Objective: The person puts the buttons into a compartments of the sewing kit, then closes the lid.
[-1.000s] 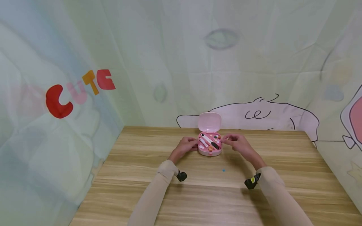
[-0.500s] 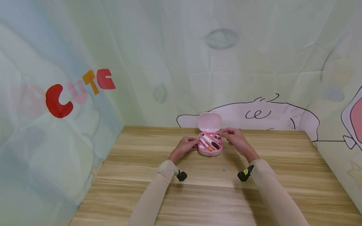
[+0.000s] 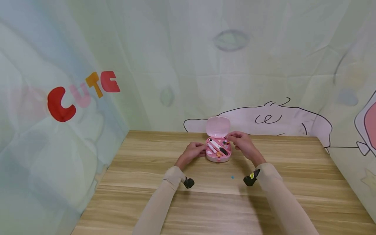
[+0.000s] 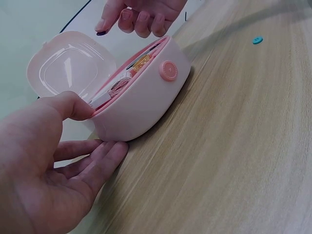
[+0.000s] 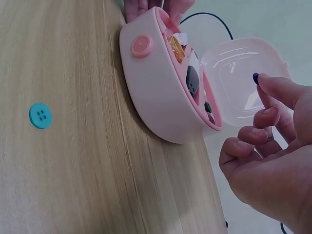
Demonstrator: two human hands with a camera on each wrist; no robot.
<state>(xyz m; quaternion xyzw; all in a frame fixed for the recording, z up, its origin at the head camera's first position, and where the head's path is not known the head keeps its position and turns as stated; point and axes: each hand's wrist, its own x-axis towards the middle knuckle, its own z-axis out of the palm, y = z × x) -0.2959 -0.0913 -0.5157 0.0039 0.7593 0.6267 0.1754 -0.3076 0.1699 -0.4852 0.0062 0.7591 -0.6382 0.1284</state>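
Observation:
A pink and white sewing box (image 3: 218,159) stands on the table with its clear pink lid (image 3: 218,126) raised. My left hand (image 3: 194,150) holds its left side, the thumb (image 4: 78,107) on the rim and the other fingers low against the wall. Between thumb and index finger, my right hand (image 3: 243,143) pinches a small dark blue button-like piece (image 5: 256,78). That hand is over the box's back right corner, near the lid. Inside the box lie a white tool with a black end (image 3: 223,151), orange thread (image 5: 176,48) and several small coloured pieces.
A teal four-hole button (image 5: 40,115) lies on the wooden table (image 3: 205,212) in front of the box. Behind the table's back edge hangs a printed cloth (image 3: 182,65), close behind the raised lid.
My right hand has moved left and slightly away from me, from beside the box's right wall to over its back right corner. The left hand and the box have stayed in place.

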